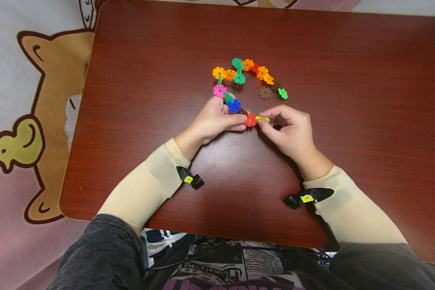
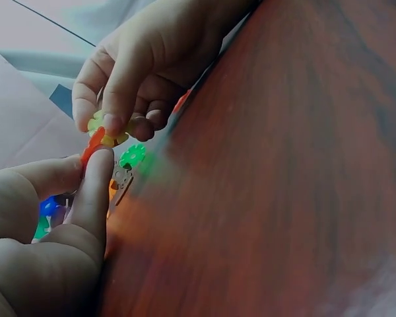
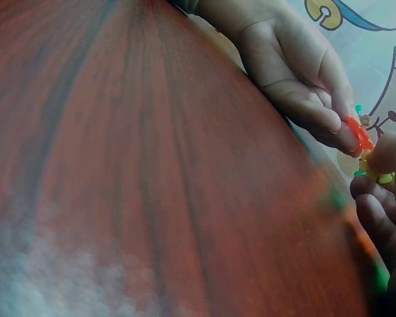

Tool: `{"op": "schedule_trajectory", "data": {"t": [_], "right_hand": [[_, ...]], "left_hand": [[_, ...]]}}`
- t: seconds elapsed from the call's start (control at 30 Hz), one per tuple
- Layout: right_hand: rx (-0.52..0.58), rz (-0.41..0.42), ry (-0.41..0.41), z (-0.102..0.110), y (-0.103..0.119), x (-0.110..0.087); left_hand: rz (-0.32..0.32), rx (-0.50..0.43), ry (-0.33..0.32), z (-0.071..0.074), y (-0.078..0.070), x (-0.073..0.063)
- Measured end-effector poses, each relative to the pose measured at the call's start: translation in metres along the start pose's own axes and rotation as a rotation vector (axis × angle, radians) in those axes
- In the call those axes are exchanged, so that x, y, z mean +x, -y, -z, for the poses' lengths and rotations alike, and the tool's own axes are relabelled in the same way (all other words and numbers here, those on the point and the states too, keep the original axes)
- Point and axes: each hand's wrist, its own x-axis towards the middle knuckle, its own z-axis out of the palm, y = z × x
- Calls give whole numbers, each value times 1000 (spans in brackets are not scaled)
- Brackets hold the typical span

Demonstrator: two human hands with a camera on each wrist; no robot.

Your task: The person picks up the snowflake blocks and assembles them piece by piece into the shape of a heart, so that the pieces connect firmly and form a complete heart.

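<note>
A chain of notched plastic flower discs curves over the table in the head view, with a pink disc [image 1: 220, 90], a blue disc [image 1: 234, 105] and orange discs [image 1: 262, 73] among its links. My left hand [image 1: 217, 119] pinches the red disc [image 1: 251, 119] at the near end of the chain between thumb and fingers. Between thumb and forefinger, my right hand [image 1: 291, 129] holds a yellow disc [image 1: 262, 119] edge-on against the red one. In the left wrist view the yellow disc [image 2: 96, 123] meets the red disc [image 2: 92, 148]; whether their notches interlock I cannot tell.
At the far end of the chain, a brown disc [image 1: 265, 93] and a bright green disc [image 1: 282, 93] lie on the reddish-brown table [image 1: 366, 121]. The table's near edge runs along the person's body. A cartoon-printed cloth [image 1: 54, 100] borders the left side.
</note>
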Motion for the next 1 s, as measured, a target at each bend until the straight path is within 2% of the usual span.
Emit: {"op": "schedule_trajectory", "data": {"t": [0.23, 0.33, 0.47, 0.57, 0.77, 1.0], "right_hand": [[2, 1, 2, 1, 2, 0], [85, -25, 10, 0, 1, -1], [218, -77, 7, -2, 2, -2], [223, -101, 7, -2, 3, -3], [156, -90, 24, -1, 3, -3], [181, -68, 82, 0, 2, -4]], "left_hand": [[90, -50, -1, 2, -2, 1], [127, -79, 3, 3, -3, 1], [145, -92, 9, 5, -5, 1], [153, -77, 23, 6, -6, 0], [133, -43, 47, 6, -8, -2], [63, -52, 64, 6, -2, -3]]}}
